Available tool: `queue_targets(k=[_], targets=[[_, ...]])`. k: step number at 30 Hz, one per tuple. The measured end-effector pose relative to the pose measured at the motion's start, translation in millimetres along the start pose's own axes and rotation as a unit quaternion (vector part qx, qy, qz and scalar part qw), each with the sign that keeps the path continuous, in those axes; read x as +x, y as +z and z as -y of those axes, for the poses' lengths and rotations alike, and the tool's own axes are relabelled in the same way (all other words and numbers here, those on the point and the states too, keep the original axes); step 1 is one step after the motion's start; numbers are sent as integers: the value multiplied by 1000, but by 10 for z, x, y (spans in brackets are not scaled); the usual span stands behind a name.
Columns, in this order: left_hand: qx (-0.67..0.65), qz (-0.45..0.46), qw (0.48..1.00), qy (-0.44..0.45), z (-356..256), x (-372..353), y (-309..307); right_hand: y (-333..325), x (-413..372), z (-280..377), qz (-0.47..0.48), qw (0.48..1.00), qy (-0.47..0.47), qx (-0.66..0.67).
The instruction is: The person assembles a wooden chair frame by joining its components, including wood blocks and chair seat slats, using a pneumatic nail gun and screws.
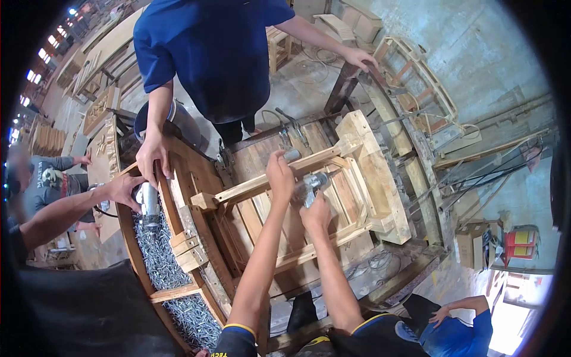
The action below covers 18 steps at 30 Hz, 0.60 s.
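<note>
My left hand is wrapped over the upper rail of a light wooden frame. Just beyond its fingertips is a silver cylinder. My right hand grips a silver power driver by its handle, over the slatted middle of the frame. The driver's long bit points up and right, towards the frame's corner joint near the thick end board. Whether the tip touches the wood is too small to tell.
A co-worker in blue stands opposite, one hand on the bench edge. Another person's hand holds a silver tool above a bin of screws. Air fittings lie behind the frame. More people are at left and lower right.
</note>
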<state>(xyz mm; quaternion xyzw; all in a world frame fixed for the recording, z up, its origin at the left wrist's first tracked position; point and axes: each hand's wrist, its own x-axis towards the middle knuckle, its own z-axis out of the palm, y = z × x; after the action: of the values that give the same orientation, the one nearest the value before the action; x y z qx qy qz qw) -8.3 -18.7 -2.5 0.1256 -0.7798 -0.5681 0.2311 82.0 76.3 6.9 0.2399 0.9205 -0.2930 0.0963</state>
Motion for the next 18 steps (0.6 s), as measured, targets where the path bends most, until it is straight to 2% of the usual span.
queue_targets(k=[3,4,5,6,7,8,11,12,15,18], targets=[[11,119,985,-127,-343,-16,-215,-326,-397,-131,20,996,-87,13],[-14,140,985,-104,-266,-47,-185,-446,-532,-204,37,993,-113,9],[-25,219,969,-113,-141,-57,-111,-574,-653,-284,53,989,-139,6],[-36,298,946,-122,45,-89,-3,-682,-770,-364,68,984,-163,2],[-48,377,916,-129,-122,-100,-1,-780,-871,-430,82,981,-175,0],[-89,413,880,-215,-310,-179,19,-880,-946,-494,95,978,-187,-4],[-78,547,797,-243,-324,-382,312,-1022,-1068,-698,117,971,-207,-34],[-66,564,788,-238,-360,-421,388,-1044,-1090,-737,124,970,-205,-41],[79,577,812,-23,-333,-523,607,-1078,-1099,-808,133,969,-196,-68],[233,541,804,86,-237,-703,783,-1029,-1093,-859,135,970,-191,-74]])
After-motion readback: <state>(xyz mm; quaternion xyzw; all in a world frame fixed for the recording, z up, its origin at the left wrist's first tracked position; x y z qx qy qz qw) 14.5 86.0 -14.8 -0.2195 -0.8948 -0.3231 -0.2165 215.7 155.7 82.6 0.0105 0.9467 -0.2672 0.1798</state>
